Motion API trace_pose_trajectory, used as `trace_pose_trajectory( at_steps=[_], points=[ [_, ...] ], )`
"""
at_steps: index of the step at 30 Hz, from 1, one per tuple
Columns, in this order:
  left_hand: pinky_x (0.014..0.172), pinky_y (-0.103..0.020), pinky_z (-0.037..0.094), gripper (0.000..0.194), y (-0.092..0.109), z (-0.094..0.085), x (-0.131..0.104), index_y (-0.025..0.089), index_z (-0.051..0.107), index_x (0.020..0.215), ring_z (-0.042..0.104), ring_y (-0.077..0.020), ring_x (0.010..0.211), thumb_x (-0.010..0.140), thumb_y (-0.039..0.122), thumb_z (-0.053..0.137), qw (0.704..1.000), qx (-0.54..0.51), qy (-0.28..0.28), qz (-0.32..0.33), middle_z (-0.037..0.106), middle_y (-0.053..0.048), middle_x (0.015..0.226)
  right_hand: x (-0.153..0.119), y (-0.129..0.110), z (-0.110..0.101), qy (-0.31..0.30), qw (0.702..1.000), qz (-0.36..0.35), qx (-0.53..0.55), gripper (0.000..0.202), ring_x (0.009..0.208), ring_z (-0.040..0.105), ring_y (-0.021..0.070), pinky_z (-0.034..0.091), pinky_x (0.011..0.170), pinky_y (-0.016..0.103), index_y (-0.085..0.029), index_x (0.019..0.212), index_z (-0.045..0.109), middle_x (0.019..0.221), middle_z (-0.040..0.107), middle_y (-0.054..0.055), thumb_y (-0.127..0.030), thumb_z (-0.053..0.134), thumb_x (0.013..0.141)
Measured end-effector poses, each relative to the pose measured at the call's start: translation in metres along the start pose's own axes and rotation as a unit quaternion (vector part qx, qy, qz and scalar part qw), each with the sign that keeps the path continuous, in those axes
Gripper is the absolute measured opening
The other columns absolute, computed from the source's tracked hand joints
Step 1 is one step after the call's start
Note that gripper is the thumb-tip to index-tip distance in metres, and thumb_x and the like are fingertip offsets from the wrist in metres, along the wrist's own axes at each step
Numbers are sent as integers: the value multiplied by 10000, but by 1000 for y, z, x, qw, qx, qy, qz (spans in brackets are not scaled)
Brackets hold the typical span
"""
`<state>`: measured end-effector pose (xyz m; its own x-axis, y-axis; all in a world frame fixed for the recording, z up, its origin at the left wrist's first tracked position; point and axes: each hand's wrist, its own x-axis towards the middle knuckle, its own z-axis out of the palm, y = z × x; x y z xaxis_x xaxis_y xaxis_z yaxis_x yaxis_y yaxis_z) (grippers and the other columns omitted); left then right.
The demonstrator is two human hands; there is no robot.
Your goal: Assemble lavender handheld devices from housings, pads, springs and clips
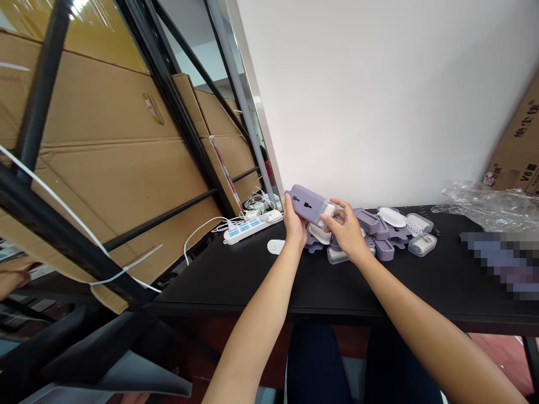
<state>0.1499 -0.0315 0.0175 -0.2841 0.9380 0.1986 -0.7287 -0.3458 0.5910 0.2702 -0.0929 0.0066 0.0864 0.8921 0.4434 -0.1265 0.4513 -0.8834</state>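
My left hand [296,225] is closed around one end of a purple plastic housing [309,205], raised above the table with its keyhole-shaped slots showing. At the other end, my right hand [346,229] pinches a whitish translucent piece [329,209] that sits against the housing. Whether the two are joined I cannot tell. Behind and beneath my hands lies a pile of similar purple plastic parts [384,249], partly hidden by my right hand. Among them are a white oval lid [391,217] and clear-capped pieces [422,245]. A white oval piece [275,247] rests left of my hands.
A white power strip [248,229] with cables lies on the black table [252,275] at the left. Metal springs [415,227] lie beside the pile. Clear plastic wrap [488,205] and a cardboard box [520,140] are at right. A black rack [181,112] stands left.
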Motion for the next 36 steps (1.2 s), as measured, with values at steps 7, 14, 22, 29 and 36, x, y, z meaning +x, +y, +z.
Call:
trace_pose_trajectory(
  at_steps=[7,14,22,29,36],
  points=[
    [811,-297,592,305,-1,6,-19,196,709,1133,738,-246,1011,868,328,782,980,16,-158,-121,766,-71,1024,2,0,-1,39,997,-23,65,664,949,715,200,612,761,322,-273,1211,412,1060,686,32,-514,808,737],
    [779,-309,607,329,2,1,-21,239,688,1140,736,-234,979,846,346,791,966,75,-204,-139,758,-76,1067,1,6,-5,42,996,-63,-50,588,1016,702,221,589,823,359,-262,1223,425,1126,697,71,-514,756,807],
    [730,-273,608,364,5,6,-13,237,672,1152,728,-207,926,828,359,785,986,60,-148,-53,735,-69,1074,1,4,-10,85,962,-96,-241,452,1067,643,259,538,876,414,-225,1258,605,1343,587,149,-462,649,876],
    [791,-280,620,367,55,-28,39,265,654,1186,712,-186,1031,956,544,592,994,-31,67,78,702,-66,1240,-3,10,-8,13,892,-122,-435,253,1092,628,319,449,976,497,-236,1146,675,1086,725,107,-345,542,961],
    [862,-358,619,326,52,-48,53,265,644,1198,718,-199,1061,952,476,602,992,-9,118,40,697,-64,1251,-11,31,-2,-36,768,-204,-607,250,1196,579,405,284,1131,643,-204,1094,725,1051,750,186,-341,566,960]
  ],
)
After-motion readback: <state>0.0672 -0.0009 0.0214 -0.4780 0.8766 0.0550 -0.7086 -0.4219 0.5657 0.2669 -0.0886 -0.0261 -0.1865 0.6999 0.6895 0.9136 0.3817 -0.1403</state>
